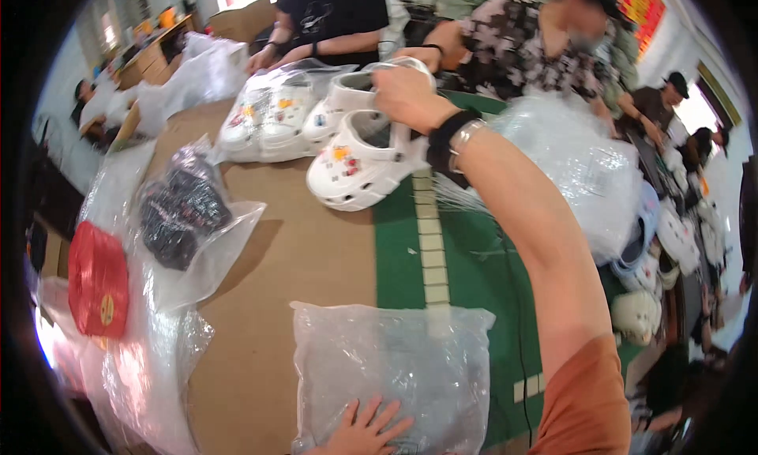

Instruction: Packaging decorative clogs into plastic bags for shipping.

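My left hand (371, 429) lies flat with spread fingers on a clear plastic bag (387, 352) at the near edge of the table. Farther off, my right hand (410, 95) is closed on a pair of white clogs (351, 171) with colourful charms on their toes, gripping them by the heel end. The nearer clog hangs over the seam between brown cardboard and green table surface. Just left of it, another pair of white clogs (264, 119) sits inside clear plastic. My fingertips are partly hidden behind the clogs' heels.
Bagged black shoes (185, 210) and a red wrapped roll (99, 280) are at the left. A stack of clear bags (580, 171) stands right of my forearm, with loose clogs (679, 238) beyond. Two people work across the table (284, 242). A thin black cable crosses the green part.
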Demonstrator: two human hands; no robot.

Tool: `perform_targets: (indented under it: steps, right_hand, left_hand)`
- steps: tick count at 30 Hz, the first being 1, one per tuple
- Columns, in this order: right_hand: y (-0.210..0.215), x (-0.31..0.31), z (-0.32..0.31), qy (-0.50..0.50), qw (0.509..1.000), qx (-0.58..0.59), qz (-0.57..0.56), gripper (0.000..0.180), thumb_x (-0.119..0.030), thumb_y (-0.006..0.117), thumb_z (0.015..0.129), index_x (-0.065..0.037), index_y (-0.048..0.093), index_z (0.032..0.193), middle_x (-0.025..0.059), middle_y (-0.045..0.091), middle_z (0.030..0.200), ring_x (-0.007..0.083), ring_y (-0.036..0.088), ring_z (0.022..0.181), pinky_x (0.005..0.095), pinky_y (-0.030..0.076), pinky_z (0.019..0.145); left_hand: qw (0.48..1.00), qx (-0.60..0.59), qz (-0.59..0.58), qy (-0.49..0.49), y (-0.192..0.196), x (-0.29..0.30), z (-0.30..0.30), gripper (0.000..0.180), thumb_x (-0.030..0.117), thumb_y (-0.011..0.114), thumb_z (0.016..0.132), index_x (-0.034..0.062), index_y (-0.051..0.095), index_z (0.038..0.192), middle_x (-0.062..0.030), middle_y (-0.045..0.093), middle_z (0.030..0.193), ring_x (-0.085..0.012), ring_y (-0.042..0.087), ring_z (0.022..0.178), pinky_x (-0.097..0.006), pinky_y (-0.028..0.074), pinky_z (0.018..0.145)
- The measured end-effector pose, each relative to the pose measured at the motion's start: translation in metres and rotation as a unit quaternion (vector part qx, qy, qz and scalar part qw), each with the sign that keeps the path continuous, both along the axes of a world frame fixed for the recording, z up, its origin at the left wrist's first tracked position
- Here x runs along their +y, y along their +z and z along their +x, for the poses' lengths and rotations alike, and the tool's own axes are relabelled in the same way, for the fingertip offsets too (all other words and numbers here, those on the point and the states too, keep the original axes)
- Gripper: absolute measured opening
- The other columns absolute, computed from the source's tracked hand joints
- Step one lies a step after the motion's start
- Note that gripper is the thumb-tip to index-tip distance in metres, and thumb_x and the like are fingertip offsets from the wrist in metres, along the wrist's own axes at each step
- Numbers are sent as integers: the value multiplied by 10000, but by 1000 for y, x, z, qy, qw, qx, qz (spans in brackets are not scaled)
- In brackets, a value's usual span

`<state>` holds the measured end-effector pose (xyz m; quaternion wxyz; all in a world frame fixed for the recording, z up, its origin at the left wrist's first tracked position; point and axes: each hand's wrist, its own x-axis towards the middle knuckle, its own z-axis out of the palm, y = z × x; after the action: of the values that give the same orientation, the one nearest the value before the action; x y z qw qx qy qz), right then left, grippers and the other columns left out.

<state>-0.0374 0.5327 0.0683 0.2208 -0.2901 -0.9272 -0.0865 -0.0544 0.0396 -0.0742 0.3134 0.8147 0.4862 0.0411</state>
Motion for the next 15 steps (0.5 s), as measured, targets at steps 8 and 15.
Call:
perform_targets:
  steps: [8,15]
  right_hand:
    - [110,-110,19,-60,996,51,-45,232,-157,541,684,-9,674,803,214,640,800,356,639,738,422,509,666]
    - [68,-208,-17,17,925,213,-314,262,-155,524,717,13,645,877,244,627,878,380,614,858,424,481,784]
  left_hand:
    - [956,-235,47,169,47,24,-29,741,223,705,742,165,315,1369,-240,195,1423,-418,303,1258,-468,316,967]
    - [666,-612,71,420,117,48,-46,763,400,503,880,284,-12,1432,-163,150,1455,-333,383,1219,-406,404,916]
